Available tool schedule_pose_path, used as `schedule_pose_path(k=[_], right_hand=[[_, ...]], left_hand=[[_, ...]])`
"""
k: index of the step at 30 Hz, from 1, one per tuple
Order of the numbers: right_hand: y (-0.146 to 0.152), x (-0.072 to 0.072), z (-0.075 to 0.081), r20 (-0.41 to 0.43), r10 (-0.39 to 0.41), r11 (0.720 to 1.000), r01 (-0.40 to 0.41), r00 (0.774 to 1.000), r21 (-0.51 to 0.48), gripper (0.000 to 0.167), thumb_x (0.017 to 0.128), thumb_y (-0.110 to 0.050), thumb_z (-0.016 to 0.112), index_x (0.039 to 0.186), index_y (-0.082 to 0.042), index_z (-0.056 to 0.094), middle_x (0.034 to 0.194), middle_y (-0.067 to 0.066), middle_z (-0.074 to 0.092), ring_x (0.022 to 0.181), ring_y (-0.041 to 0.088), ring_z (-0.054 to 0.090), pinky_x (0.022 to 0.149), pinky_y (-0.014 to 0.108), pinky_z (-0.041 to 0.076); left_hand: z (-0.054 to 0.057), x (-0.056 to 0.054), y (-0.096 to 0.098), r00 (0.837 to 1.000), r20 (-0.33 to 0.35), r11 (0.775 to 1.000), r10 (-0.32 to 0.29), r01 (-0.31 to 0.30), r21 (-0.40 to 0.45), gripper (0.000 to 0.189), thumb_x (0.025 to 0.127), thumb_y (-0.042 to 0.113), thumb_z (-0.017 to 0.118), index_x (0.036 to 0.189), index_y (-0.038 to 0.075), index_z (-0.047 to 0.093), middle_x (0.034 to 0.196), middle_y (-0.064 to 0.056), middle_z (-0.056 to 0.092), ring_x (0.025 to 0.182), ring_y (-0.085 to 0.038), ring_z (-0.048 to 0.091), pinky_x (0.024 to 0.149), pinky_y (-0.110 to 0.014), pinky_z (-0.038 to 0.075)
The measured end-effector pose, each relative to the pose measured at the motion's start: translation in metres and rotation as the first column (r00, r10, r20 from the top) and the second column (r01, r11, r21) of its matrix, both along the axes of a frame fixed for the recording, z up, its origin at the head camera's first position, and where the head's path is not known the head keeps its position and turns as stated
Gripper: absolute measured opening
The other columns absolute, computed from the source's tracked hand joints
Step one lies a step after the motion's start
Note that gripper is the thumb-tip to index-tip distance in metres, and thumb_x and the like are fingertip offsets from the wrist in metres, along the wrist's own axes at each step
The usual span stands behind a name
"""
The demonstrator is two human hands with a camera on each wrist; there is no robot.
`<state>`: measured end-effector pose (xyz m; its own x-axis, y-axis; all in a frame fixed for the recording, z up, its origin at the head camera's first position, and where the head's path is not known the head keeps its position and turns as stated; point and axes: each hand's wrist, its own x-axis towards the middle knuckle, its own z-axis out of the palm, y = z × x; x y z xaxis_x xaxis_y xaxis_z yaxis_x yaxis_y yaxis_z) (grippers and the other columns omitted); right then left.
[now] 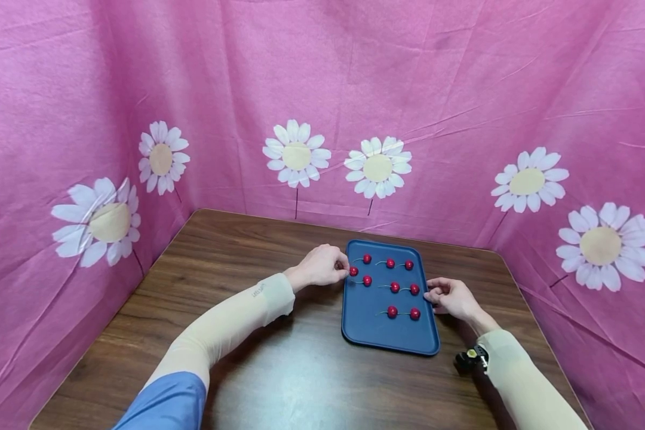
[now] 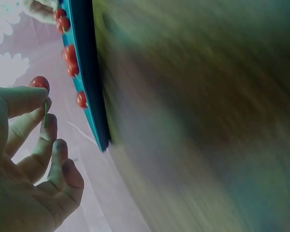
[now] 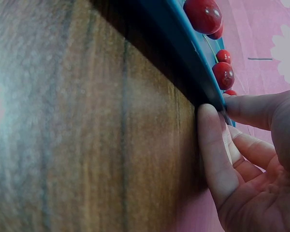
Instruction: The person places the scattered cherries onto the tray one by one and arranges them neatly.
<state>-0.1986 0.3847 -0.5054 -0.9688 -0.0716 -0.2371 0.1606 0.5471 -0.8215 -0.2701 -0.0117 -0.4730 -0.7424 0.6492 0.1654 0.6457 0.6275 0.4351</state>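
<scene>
A dark blue tray (image 1: 371, 334) lies on the wooden table with several red cherries on it, their thin green stems mostly pointing left. At the tray's left edge my left hand (image 1: 322, 264) pinches one cherry (image 2: 39, 83) by its stem, between thumb and fingers. This cherry (image 1: 353, 271) appears at the left rim in the head view. My right hand (image 1: 454, 298) grips the tray's right rim; in the right wrist view the thumb (image 3: 251, 108) is at the rim and a finger (image 3: 212, 145) lies against the outer side. Fingertips beyond the rim are partly hidden.
The brown wooden table (image 1: 279, 370) extends left of and in front of the tray. Behind it and on both sides hangs a pink cloth (image 1: 322, 77) printed with white daisies. A black wrist device (image 1: 469, 361) sits at my right cuff.
</scene>
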Motion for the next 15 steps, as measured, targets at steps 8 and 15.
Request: schedule_pose_path(k=[8,15], right_hand=[[-0.002,0.003,0.003,0.0,-0.009,1.0,0.009,1.0,-0.009,0.05,0.107,-0.005,0.073,0.147,0.019,0.055,0.095,0.004,0.075,0.08,0.005,0.071,0.072,0.03,0.069],[-0.002,0.003,0.003,-0.003,-0.011,1.0,0.011,1.0,-0.009,0.049,0.107,-0.004,0.072,0.147,0.019,0.056,0.094,0.003,0.075,0.079,0.005,0.071,0.072,0.03,0.069]], left_hand=[[0.005,0.019,0.02,0.997,0.066,0.999,-0.045,0.045,-0.006,0.013,0.103,0.025,0.078,0.095,0.02,0.087,0.085,0.008,0.078,0.081,-0.009,0.063,0.07,-0.024,0.052],[-0.004,0.03,0.032,0.99,0.096,0.991,-0.101,0.108,-0.073,0.016,0.104,0.026,0.077,0.09,0.024,0.085,0.076,0.011,0.073,0.072,-0.004,0.061,0.064,-0.019,0.048]])
